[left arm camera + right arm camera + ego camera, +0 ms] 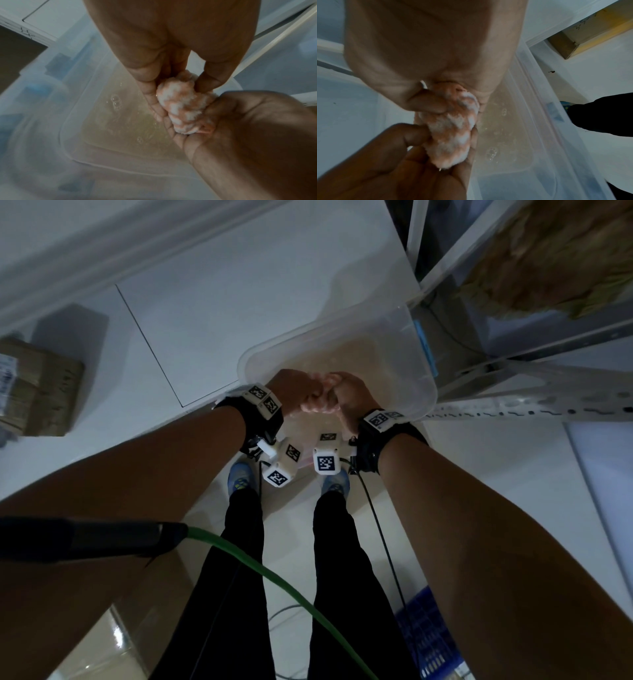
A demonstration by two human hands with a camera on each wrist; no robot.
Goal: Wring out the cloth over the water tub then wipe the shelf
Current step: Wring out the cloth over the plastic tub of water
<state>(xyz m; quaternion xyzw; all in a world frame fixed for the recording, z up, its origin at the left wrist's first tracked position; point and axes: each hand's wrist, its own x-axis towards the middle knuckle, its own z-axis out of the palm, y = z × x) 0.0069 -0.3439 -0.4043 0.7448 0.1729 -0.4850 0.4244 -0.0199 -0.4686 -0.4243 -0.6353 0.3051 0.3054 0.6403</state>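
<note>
Currently: fluffy pink-and-white cloth (184, 108), twisted into a wad, gripped end to end by left hand (294, 392) and right hand (349, 397) over translucent plastic water tub (428, 392). Likely soft, sodden, slippery; grip each end firmly.

Room was pretty dim, with a pale glossy tiled floor (212, 313) and a white baseboard (102, 251) along the wall. A cardboard box (37, 392) sat off to the left, and a blue crate (428, 631) sat lower right.
</note>
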